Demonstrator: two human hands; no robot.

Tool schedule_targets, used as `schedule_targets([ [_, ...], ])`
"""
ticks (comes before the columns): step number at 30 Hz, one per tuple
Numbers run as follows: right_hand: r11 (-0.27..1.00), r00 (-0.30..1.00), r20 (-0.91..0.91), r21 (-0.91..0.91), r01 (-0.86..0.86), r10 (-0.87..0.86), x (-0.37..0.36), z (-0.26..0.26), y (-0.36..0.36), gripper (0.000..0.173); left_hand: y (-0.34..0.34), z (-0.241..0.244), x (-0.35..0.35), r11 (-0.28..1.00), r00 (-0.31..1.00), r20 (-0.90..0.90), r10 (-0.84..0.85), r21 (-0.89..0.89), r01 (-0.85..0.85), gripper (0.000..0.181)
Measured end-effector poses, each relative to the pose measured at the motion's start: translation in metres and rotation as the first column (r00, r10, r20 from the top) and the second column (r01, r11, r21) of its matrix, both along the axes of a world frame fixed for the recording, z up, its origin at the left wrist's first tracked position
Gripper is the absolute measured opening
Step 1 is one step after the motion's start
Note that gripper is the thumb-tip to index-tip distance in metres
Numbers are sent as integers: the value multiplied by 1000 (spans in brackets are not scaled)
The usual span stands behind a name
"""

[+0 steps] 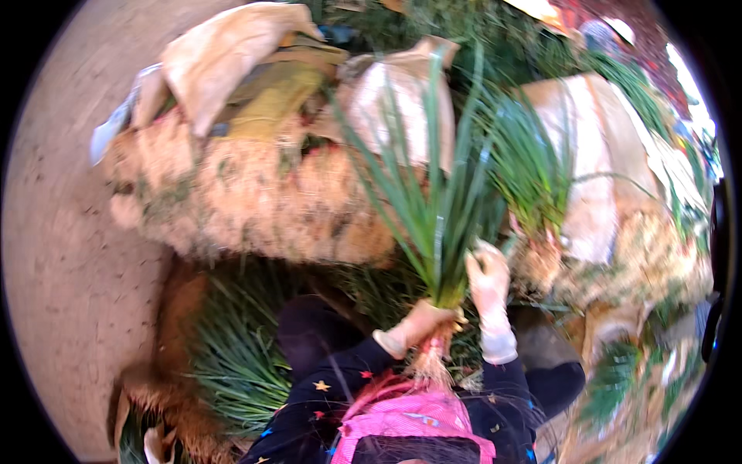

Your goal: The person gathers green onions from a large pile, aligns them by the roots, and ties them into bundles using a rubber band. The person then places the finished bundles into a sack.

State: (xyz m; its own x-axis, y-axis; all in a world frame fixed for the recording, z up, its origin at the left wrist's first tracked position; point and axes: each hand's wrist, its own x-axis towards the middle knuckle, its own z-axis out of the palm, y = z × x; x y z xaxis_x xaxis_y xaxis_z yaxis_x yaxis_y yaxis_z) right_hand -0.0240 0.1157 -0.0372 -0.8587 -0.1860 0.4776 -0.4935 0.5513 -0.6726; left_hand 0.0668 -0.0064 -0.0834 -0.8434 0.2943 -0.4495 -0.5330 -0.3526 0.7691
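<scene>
My left hand (422,326), in a pale glove, is closed around the base of a bunch of green onions (440,249). The long leaves fan out away from me, and the pinkish stems and pale roots hang below the fist. Just right of the bunch is my right hand (488,272), also gloved, raised with its fingers bent towards the leaves; whether it pinches a leaf cannot be told. Another bunch of green onions (536,191), roots towards me, leans against the sacking on the right.
A long pile of rooted onions (261,203) lies across the front, partly under pale sacking (232,52). More onions (249,371) lie at lower left. White sacking (585,151) covers another pile on the right. A person in a white hat (617,35) is at the far upper right.
</scene>
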Motion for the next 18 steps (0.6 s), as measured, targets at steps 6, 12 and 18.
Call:
schedule_targets([
  [6,225,741,251,-965,137,623,83,43,35,20,-9,11,0,983,996,-16,92,160,-88,22],
  [12,839,921,371,534,-110,-115,54,-30,131,31,-6,15,3,971,997,67,49,228,-63,35],
  [18,568,326,556,-820,66,765,66,-37,30,50,-14,36,-7,931,988,153,-31,363,-27,27],
])
